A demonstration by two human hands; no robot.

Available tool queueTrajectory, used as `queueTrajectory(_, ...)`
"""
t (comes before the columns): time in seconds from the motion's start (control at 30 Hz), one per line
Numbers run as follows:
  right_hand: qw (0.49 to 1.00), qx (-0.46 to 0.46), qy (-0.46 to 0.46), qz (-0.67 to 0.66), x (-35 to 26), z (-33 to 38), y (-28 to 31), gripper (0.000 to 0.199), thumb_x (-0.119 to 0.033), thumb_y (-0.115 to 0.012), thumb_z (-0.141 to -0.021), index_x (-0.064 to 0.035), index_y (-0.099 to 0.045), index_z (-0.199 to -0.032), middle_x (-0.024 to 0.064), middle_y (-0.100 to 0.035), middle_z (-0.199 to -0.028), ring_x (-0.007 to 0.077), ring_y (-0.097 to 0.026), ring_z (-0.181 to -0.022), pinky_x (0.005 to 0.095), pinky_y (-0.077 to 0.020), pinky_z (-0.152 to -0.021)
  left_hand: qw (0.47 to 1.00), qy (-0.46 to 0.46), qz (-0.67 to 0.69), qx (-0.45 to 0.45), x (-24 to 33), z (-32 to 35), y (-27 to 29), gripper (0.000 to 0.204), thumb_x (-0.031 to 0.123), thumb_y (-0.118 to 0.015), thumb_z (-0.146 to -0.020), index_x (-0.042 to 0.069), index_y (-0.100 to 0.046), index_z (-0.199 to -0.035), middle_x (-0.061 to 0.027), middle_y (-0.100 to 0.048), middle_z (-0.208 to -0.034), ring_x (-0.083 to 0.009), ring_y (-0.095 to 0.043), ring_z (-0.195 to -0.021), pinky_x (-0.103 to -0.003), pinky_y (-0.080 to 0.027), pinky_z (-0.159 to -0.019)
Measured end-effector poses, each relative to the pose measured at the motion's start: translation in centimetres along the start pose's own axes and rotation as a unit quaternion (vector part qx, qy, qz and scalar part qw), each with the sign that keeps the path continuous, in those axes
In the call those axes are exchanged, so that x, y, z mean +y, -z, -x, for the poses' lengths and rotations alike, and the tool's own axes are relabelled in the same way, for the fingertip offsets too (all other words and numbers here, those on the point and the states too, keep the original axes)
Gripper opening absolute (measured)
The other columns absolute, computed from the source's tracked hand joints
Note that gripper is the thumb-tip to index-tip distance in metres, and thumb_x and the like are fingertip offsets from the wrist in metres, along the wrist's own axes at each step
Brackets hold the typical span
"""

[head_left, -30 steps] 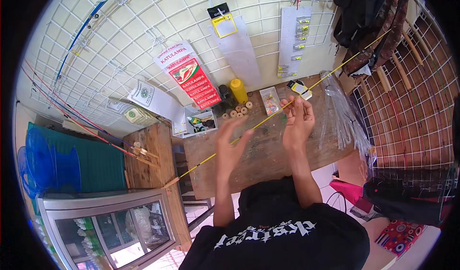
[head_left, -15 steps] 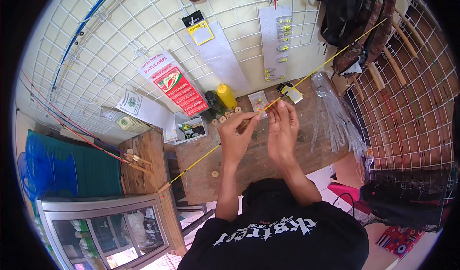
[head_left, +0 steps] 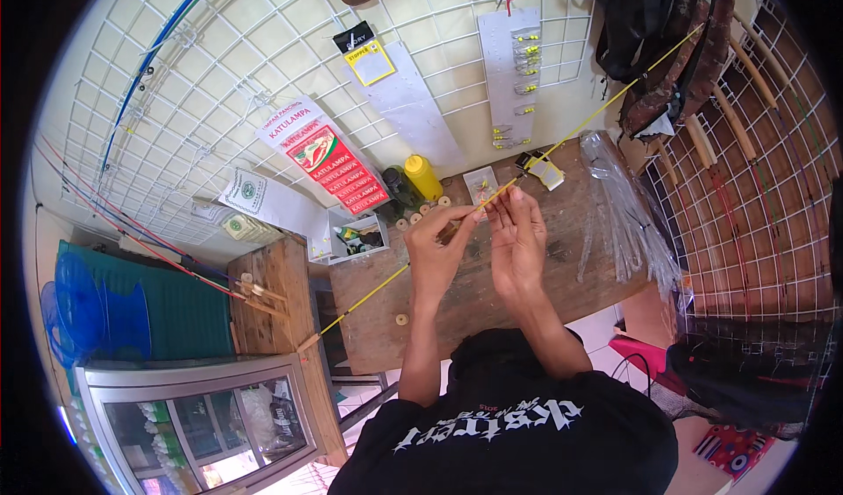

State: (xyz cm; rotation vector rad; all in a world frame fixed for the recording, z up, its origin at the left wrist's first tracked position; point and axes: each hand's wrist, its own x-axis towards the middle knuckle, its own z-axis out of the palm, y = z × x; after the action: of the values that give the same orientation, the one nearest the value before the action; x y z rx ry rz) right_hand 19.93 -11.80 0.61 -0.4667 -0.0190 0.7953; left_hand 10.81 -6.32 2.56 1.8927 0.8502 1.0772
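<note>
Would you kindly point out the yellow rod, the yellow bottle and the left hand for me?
Yellow rod (head_left: 364, 299): head view, on its lower-left shaft.
Yellow bottle (head_left: 424, 181): head view, middle of its body.
Left hand (head_left: 434, 249): head view, back of the hand.

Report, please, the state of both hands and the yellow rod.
Left hand, right hand at yellow rod. Rod slanting across wooden table. Tan ring near left forearm, not blocking.

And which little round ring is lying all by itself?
The tan ring just left of the left forearm: it lies alone, while the other rings are grouped near the yellow bottle.
</note>
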Motion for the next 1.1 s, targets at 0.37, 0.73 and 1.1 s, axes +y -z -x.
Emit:
queueTrajectory(0.37,1.000,0.010,0.018,-0.021,-0.4,-0.9,0.3,0.012,-0.015,-0.063,-0.095,-0.0050,-0.063,-0.100,0.0058,-0.066,-0.101,0.0140,-0.061,-0.092,0.0296,-0.0495,-0.087,1.000,-0.002,0.002,-0.007,0.4,-0.1,-0.3,0.012,0.002,-0.074,-0.080,-0.001,-0.071,-0.092,-0.0032,-0.064,-0.075,-0.0038,-0.045,-0.058,-0.020,-0.035,-0.053)
queueTrajectory(0.73,0.998,0.019,0.046,-0.031,-0.3,-1.5,0.9,0.017,-0.013,-0.064,-0.093,-0.0028,-0.064,-0.107,0.0064,-0.067,-0.101,0.0125,-0.061,-0.089,0.0277,-0.0506,-0.083,1.000,0.005,-0.016,-0.014,0.3,0.3,-0.4,0.012,0.004,-0.075,-0.080,0.000,-0.073,-0.091,-0.0039,-0.063,-0.070,-0.0055,-0.045,-0.055,-0.023,-0.046,-0.070)
queueTrajectory(1.1,0.983,0.036,0.155,0.092,-0.7,-1.3,1.2,0.026,-0.006,-0.067,-0.090,0.0042,-0.065,-0.114,0.0082,-0.068,-0.099,0.0114,-0.061,-0.083,0.0249,-0.0493,-0.076,1.000,0.002,0.003,-0.015,-0.2,0.8,-0.5,0.013,0.002,-0.075,-0.080,0.001,-0.074,-0.093,-0.0020,-0.065,-0.077,-0.0034,-0.045,-0.059,-0.020,-0.036,-0.054)
